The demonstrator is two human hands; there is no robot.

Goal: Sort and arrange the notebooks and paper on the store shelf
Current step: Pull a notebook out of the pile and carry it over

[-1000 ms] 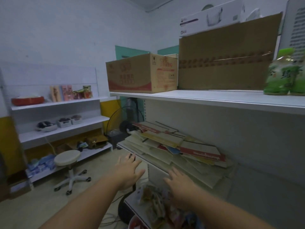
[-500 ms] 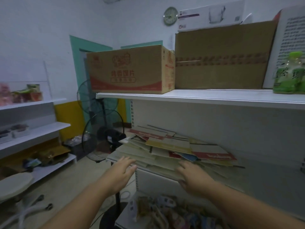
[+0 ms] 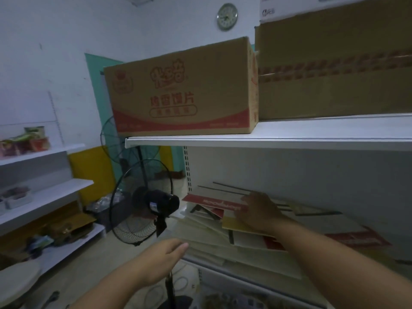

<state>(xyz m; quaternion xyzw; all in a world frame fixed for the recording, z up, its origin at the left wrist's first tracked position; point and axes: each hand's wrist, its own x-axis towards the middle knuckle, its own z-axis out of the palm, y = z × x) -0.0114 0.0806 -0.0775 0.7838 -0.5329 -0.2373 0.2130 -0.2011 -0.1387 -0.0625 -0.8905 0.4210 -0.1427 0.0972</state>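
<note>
A loose, untidy pile of notebooks and paper (image 3: 214, 241) lies fanned out on the middle shelf (image 3: 223, 267). On top at the back is a red-banded notebook (image 3: 211, 200), with a yellow one (image 3: 234, 225) below it. My right hand (image 3: 260, 210) reaches deep into the shelf and rests flat on the top of the pile, fingers straight, touching the red-banded notebook's right end. My left hand (image 3: 162, 257) hovers at the pile's front left corner, fingers straight, tips near the paper edges, holding nothing.
The upper shelf (image 3: 267, 139) close overhead carries a printed cardboard box (image 3: 182, 88) and a plain one (image 3: 334, 68). A black standing fan (image 3: 142, 201) stands left of the shelf end. White wall shelves (image 3: 44, 190) and a stool (image 3: 15, 284) are at left.
I have moved closer and the view has swung right. My right hand went from the pile's front edge to its top at the back. My left hand stays near the front left corner.
</note>
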